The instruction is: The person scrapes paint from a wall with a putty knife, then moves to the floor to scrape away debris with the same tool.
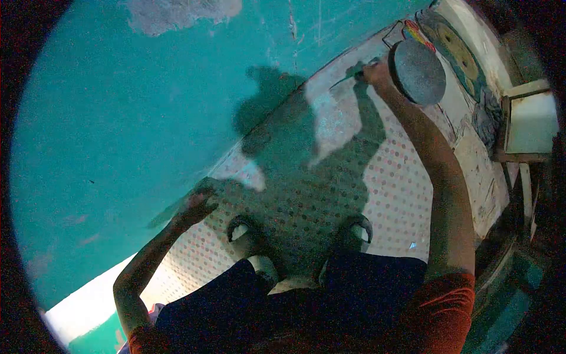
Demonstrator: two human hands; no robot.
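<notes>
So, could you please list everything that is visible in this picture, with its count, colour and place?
wall: one, teal, with a bare pale patch at the top; left half of the view
dotted floor: one, pale with dark dots; under the feet
round disc: one, grey; top right, beside the right hand
ringed pattern: one, green and yellow; top right, past the disc
box frame: one, pale; right edge
thin tool: one, dark; at the foot of the wall
sandals: two, dark; centre
trousers: dark; bottom
red sleeve: bottom right
left hand: against the wall, low
right hand: closed on the thin tool
</notes>
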